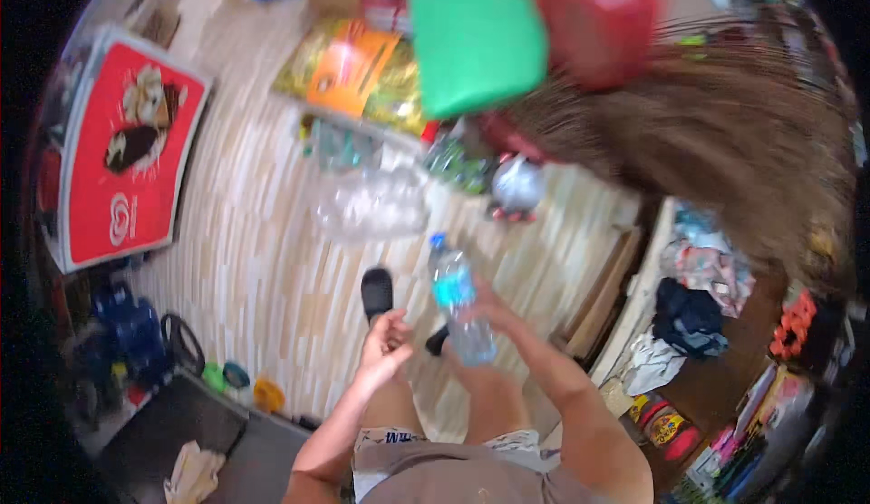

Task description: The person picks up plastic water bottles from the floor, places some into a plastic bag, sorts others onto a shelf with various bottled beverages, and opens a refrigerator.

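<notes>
A large clear plastic bottle (462,300) with a blue cap and a blue label is in my right hand (486,307), whose fingers are round its middle. My left hand (389,344) is a little to the left of the bottle, fingers partly curled, with nothing seen in it. Beyond the hands, a pack of clear plastic bottles (374,205) lies on the wood-patterned floor. Green bottles (459,164) and a round silvery object (518,184) with red parts are just to its right.
A green plastic surface (476,45) and a red one (598,21) stand ahead, near a yellow-and-orange package (353,69). A red ice-cream freezer panel (136,157) is at left. Clothes (690,317) lie on a brown surface at right. A dark grey surface (177,422) is at lower left.
</notes>
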The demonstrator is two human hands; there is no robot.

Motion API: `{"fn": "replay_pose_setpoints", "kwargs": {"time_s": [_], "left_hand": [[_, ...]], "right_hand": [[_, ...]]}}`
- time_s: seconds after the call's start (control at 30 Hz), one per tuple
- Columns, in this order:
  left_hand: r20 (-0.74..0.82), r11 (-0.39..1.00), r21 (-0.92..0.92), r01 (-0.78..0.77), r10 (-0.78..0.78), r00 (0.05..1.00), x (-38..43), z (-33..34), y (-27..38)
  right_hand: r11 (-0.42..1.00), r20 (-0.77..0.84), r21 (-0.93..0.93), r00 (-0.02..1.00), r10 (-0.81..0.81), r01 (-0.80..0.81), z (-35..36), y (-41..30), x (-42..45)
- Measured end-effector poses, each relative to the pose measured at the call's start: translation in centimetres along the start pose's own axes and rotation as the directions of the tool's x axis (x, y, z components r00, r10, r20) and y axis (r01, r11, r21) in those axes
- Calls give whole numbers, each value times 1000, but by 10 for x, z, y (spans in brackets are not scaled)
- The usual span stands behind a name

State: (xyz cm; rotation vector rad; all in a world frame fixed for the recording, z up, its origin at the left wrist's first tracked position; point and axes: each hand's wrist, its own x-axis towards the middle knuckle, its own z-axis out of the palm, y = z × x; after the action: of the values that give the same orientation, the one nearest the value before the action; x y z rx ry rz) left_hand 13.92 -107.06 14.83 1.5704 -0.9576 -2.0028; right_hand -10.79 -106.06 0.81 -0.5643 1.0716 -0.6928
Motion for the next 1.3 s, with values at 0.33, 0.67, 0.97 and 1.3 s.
{"fn": "replay_pose_setpoints", "kwargs": {"time_s": [0.33,0.67,0.97,1.3], "left_hand": [[348,907,193,-374,293,891,-51,145,177],[701,376,353,-857,501,508,-107,281,277],[946,-110,-85,-990,303,-115,-103,379,361],[982,-95,1,-996,186,-17,-94,483,409]], "right_hand": [[986,496,161,860,-124,50,-7,-219,-227],[936,330,-74,894,-303,344,-47,-253,-311],[682,136,-577,876,-462,449,-85,-358,-384],[610,85,-587,789,-608,533,-171,-386,-416]]}}
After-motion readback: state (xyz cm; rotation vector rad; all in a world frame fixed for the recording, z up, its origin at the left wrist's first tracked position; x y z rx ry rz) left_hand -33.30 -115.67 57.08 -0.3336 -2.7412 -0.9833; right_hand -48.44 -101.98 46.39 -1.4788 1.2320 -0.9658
